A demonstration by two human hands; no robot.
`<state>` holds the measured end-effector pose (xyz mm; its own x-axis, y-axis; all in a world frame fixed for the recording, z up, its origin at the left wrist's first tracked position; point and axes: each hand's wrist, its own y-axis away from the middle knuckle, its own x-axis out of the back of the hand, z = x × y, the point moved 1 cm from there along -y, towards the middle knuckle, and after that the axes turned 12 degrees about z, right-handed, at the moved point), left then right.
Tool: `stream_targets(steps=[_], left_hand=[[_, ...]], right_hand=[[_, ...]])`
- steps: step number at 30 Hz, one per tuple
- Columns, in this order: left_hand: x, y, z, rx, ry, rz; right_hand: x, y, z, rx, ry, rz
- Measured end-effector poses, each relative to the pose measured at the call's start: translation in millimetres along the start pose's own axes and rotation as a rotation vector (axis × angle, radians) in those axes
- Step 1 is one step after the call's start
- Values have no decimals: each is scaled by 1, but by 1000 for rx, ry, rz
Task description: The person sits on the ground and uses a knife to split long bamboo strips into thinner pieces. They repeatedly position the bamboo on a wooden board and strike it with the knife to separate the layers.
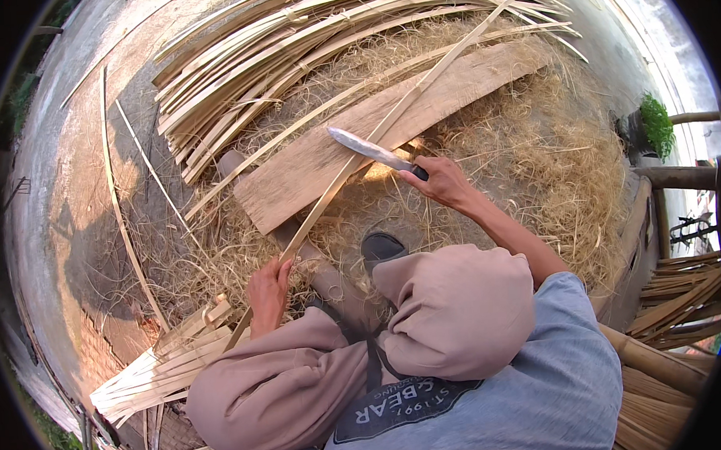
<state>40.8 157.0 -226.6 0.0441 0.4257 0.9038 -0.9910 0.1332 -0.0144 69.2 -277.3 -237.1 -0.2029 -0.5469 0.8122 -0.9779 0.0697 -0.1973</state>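
Note:
A long pale strip, apparently split bamboo [319,207], runs slantwise from beside my left knee up to the far right. Its lower part is gripped by my left hand [268,290], fingers closed round it. My right hand [445,181] is wrapped round the dark handle of a knife [365,150]. The broad blade points to the far left and lies across the strip, over the near edge of a wide wooden board [294,188]. Whether the edge bites into the strip I cannot tell.
Curly shavings [567,176] cover the ground around the board. Beyond it lies a large pile of strips [241,77]. Another bundle [169,366] rests by my left knee, with loose strips [116,187] farther left. Bamboo poles [652,357] and more strips [681,295] stand at the right.

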Motion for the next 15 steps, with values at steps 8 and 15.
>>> stream_targets(steps=[8, 15], left_hand=[[9, 23, -20, 16, -25, 32], [-2, 35, -33, -25, -141, 107]], right_hand=[[70, -53, 116, -720, 6, 340], [3, 12, 8, -112, 10, -5]])
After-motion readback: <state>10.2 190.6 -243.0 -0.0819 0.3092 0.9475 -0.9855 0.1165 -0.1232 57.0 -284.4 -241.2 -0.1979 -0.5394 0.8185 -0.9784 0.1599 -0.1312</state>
